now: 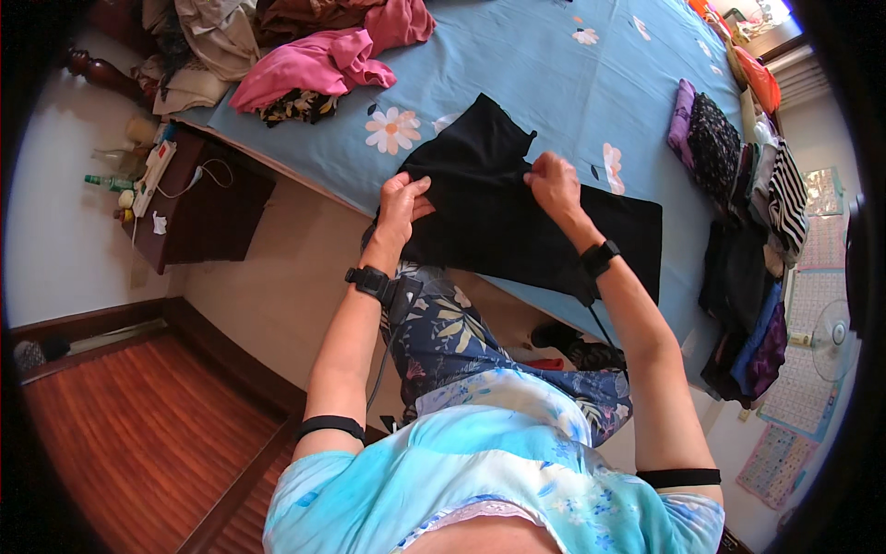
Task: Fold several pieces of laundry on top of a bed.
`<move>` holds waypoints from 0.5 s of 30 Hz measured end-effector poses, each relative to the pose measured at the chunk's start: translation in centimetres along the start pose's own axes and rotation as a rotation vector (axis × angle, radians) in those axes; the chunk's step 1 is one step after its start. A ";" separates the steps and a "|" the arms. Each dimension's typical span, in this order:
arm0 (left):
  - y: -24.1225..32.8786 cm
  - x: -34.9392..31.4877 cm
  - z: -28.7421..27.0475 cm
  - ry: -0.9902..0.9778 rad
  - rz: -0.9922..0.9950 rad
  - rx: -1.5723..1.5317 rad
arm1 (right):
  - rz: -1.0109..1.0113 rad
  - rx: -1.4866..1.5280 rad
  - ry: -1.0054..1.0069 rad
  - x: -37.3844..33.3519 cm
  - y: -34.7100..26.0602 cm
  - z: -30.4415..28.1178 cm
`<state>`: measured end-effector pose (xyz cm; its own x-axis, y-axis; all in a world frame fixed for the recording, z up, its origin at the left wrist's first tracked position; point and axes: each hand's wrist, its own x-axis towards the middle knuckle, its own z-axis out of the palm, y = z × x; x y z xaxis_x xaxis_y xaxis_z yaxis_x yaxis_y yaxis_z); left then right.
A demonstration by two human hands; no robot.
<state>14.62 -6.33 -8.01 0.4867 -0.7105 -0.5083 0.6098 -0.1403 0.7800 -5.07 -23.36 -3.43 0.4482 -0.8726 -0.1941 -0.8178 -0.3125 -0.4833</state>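
Note:
A black garment that looks like folded trousers (554,235) lies at the near edge of the bed, one long straight part stretching right and a narrower part pointing away from me. My left hand (402,205) pinches its left edge between thumb and fingers. Closed in a fist, my right hand (555,185) grips the cloth at the upper middle, next to a small corner that sticks up. Part of the garment hangs over the bed's edge toward my legs. The fingertips of my right hand are hidden.
Under the garment is a blue flowered bedsheet (517,46). A pink cloth (305,69) lies in a heap of clothes at far left. Folded clothes (738,185) are stacked along the right. A dark bedside cabinet (217,198) stands left; a fan (833,340) is at far right.

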 end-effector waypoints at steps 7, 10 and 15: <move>0.0 -0.3 -0.3 -0.015 -0.003 -0.033 | -0.125 0.016 0.076 7.7 -3.6 -0.2; 0.0 -0.4 0.0 0.004 0.002 -0.013 | -0.129 0.045 -0.036 10.2 -4.6 0.8; 0.1 -0.6 0.0 0.014 0.016 -0.027 | -0.055 0.116 -0.146 11.7 -6.0 2.1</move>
<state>14.36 -5.92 -7.60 0.5051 -0.7028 -0.5010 0.6185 -0.1102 0.7780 5.84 -30.89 -4.58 0.5456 -0.7889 -0.2828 -0.7473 -0.3053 -0.5902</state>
